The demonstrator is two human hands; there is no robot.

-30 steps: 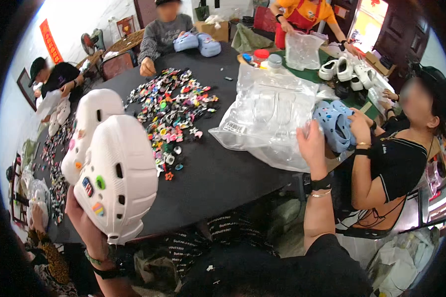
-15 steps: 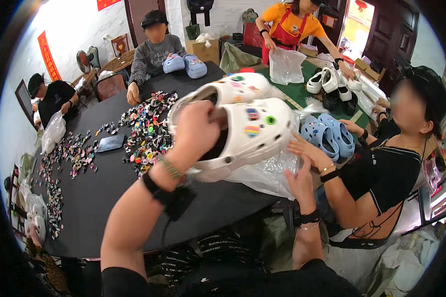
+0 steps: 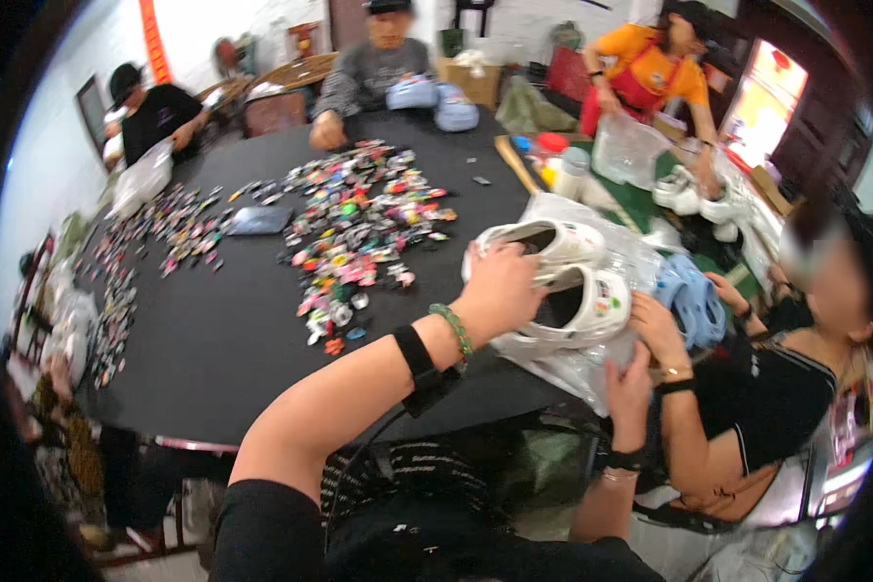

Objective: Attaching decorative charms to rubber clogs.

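My left hand [image 3: 502, 288] is closed on the heel ends of a pair of white clogs [image 3: 592, 315] decorated with small colourful charms. Their toes point right, over a clear plastic bag [image 3: 640, 254] that spreads behind and below them; whether they are inside it I cannot tell. My right hand [image 3: 630, 390] is upright at the bag's near edge, thumb and fingers apart. Just beyond it, a co-worker's hand [image 3: 658, 335] is at the toe of the nearer clog. Blue clogs [image 3: 694, 301] stand right of the bag.
Many small colourful charms [image 3: 359, 218] are heaped on the dark table [image 3: 213, 349], beside a bagged flat item [image 3: 260, 221]. Across the table a person has light-blue clogs [image 3: 456, 109]. Jars [image 3: 572, 167] and white shoes [image 3: 684, 191] stand at the far right; other people work around the table.
The white clogs have moved down and away from me, onto the plastic bag, still in my left hand. My view has shifted left, bringing more of the charm heap toward the middle.
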